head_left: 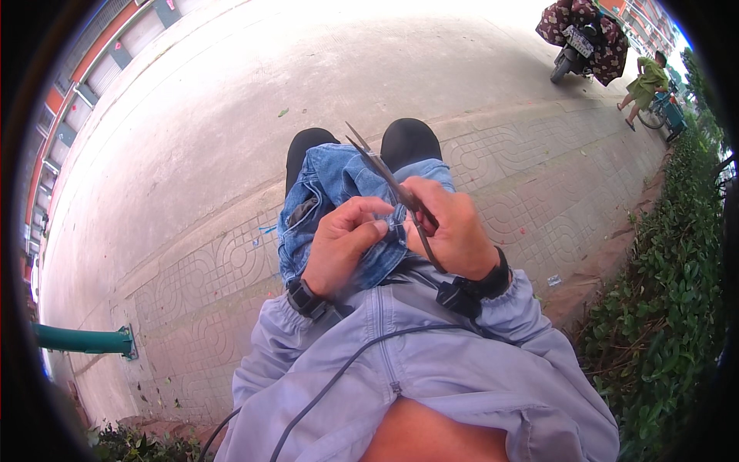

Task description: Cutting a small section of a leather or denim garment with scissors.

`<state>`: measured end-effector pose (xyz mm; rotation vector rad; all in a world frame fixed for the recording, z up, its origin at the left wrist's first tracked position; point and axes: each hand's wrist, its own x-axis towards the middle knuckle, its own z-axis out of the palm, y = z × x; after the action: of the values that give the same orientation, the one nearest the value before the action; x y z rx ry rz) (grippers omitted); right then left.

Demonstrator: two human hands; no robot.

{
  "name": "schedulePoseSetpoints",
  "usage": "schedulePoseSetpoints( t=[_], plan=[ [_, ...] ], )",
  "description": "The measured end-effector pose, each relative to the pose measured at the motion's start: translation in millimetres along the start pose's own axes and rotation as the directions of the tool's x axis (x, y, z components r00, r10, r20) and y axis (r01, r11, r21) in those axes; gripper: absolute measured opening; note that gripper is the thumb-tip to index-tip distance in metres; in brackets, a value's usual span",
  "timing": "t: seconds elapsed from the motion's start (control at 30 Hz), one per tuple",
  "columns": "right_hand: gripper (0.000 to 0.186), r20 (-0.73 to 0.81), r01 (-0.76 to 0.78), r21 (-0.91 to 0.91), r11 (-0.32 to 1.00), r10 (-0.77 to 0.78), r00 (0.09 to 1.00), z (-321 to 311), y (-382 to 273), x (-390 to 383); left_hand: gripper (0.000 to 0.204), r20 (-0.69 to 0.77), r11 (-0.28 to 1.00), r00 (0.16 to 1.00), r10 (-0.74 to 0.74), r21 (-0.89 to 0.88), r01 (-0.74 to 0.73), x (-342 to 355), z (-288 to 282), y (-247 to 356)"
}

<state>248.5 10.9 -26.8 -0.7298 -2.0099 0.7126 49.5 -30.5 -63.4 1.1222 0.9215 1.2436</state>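
You have the blue denim spread in loose folds across your lap, over both knees, and it is the piece under work. By the look of it, you are partway: the denim is bunched up within reach of both hands, but a thin pale thread runs uncut above its near part, so the finishing looks undone. How much of the stitching is complete, you cannot tell from here, since the folds and your hands hide the seams.

Your right hand is over the right side of the denim, its fingers curled closed around the handles of the dark scissors. The blades point away from you over the middle of the denim, with their tips slightly parted and nothing visible between them. Whether the right fingertips also grip the thread, you cannot tell.

Your left hand sits over the denim's near middle, thumb drawn in close to the bent index finger, seemingly pinching the thread, which spans the small gap between your hands.
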Motion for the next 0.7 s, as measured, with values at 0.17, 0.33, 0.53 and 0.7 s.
schedulePoseSetpoints(
  t=[0.17,0.33,0.53,0.7],
  plan=[
    [0.043,0.001,-0.121,0.185,0.975,0.123,0.992,3,8,4,0.018,0.070,0.995,0.998,-0.009,0.104,0.001,3,3,6],
    [0.040,0.035,-0.120,0.213,0.970,0.115,0.993,17,9,19,0.016,0.124,0.981,0.990,0.061,0.175,-0.083,3,-4,10],
    [0.041,0.111,-0.195,0.243,0.950,0.173,0.979,14,3,19,0.009,0.056,0.934,0.980,0.191,0.298,-0.199,6,-3,-3],
    [0.041,0.111,-0.243,0.347,0.906,0.218,0.970,10,-1,12,0.008,0.035,0.899,0.947,0.321,0.305,-0.316,7,0,-13]
  ],
)
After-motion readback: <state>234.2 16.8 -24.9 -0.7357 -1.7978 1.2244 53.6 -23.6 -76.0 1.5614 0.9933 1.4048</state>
